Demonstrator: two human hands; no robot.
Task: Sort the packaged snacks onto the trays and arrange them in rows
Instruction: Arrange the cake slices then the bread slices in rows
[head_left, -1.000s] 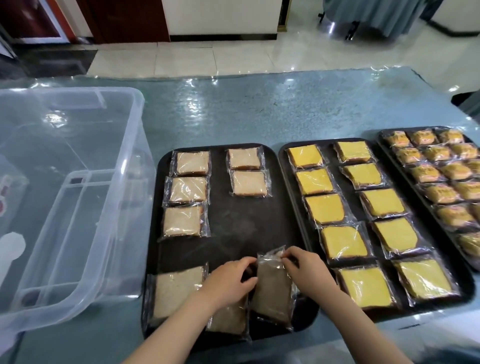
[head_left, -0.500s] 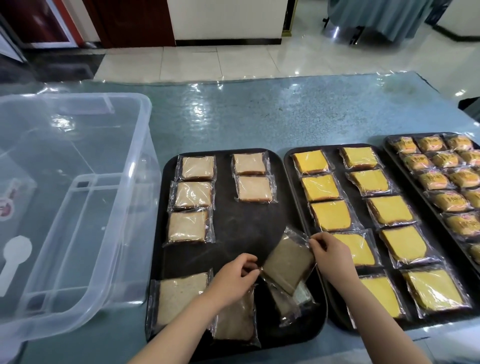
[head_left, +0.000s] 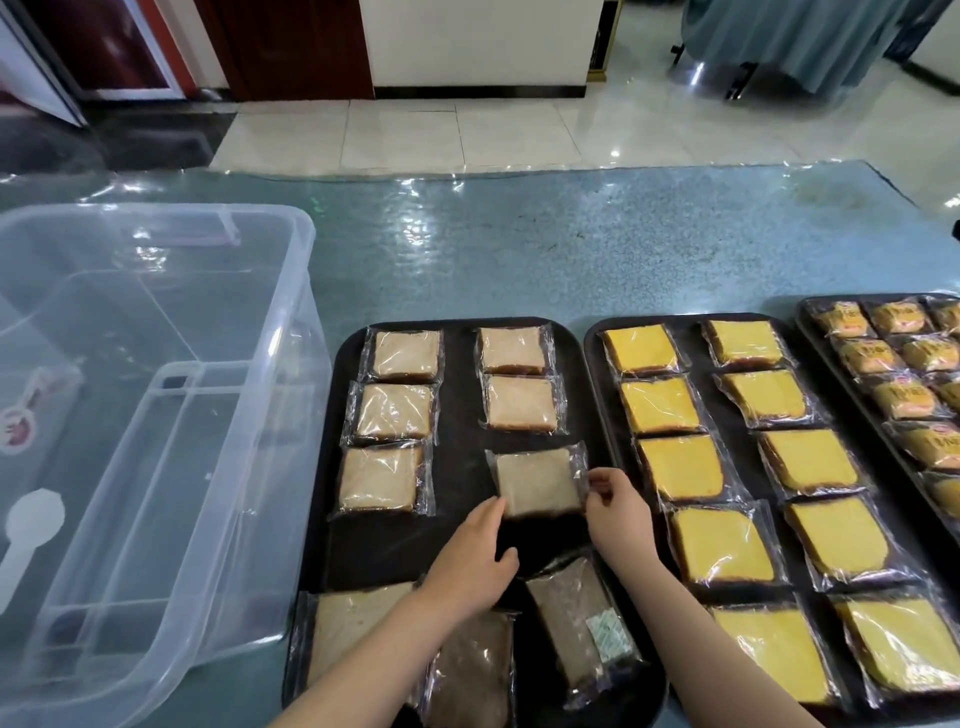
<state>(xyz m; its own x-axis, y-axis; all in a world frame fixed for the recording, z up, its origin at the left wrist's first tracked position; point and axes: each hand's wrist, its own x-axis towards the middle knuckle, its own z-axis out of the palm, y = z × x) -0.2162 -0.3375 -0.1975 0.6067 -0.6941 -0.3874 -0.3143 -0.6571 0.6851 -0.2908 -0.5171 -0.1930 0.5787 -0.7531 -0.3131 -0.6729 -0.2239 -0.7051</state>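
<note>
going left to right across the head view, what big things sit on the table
clear plastic bin → black tray of pale brown snack packs → black tray of yellow cake packs → black tray of small orange-wrapped snacks

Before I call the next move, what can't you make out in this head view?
- Print on the orange packs, head view: too small to read.
- Right tray: cut off by the frame's right edge.
- Front brown pack: partly under the left forearm.
- Right hand: fingertip contact with the brown pack is unclear.

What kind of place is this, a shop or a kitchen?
Hard to say; probably a food-packing or serving room: black trays of wrapped cake slices on a plastic-covered table, with a tiled floor beyond.
</note>
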